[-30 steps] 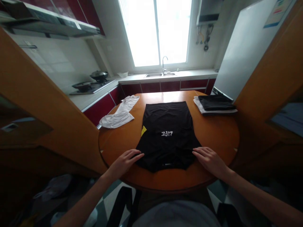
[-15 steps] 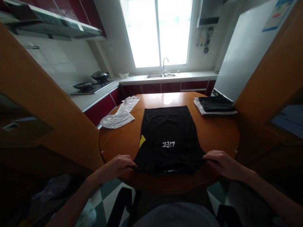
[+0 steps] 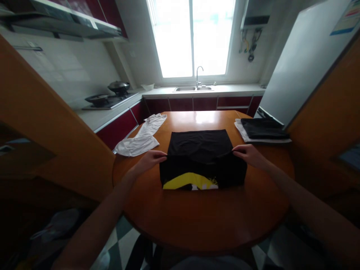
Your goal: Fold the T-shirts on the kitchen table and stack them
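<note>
We pinch the black cotton T-shirt with a yellow print (image 3: 201, 157) at its side edges, left hand (image 3: 150, 159) and right hand (image 3: 249, 154) each gripping cloth; it lies mid-fold at the centre of the round wooden table (image 3: 202, 221), its near half lifted over so the fold stays square.

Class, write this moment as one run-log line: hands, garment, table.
left hand: grips black shirt left edge | right hand: grips right edge | shirt: near part folded over, yellow print up | round wooden table: white garment left
</note>
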A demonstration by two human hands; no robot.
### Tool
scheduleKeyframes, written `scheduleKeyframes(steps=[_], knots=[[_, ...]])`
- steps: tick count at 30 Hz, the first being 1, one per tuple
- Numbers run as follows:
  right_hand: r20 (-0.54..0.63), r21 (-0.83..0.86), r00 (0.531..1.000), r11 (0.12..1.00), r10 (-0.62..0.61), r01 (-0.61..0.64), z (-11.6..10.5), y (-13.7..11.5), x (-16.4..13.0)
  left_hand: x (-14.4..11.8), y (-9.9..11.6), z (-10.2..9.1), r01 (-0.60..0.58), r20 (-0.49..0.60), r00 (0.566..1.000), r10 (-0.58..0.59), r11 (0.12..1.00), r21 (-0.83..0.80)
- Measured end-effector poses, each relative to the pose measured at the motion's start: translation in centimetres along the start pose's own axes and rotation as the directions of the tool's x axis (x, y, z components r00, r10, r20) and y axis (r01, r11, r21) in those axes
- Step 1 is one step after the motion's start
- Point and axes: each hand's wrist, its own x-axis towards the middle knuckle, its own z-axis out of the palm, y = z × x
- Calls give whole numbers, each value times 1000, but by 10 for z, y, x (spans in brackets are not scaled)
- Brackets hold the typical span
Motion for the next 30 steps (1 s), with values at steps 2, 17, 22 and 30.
scheduleKeyframes(steps=[2, 17, 22, 30], knots=[[-7, -12, 997, 997, 79, -79, 14, 21, 21, 22, -16, 9, 38, -19, 999, -37, 999, 24], [24, 11, 972, 973, 232, -232, 29, 76, 64, 69, -59, 17, 81, -2, 997, -81, 994, 69], [-3, -223, 979, 954, 203, -199, 33, 68, 60, 65, -58, 23, 20, -46, 999, -8, 963, 268], [-48, -589, 992, 805, -120, 69, 90, 7, 1, 22, -8, 91, -273, 82, 957, 278, 768, 579]])
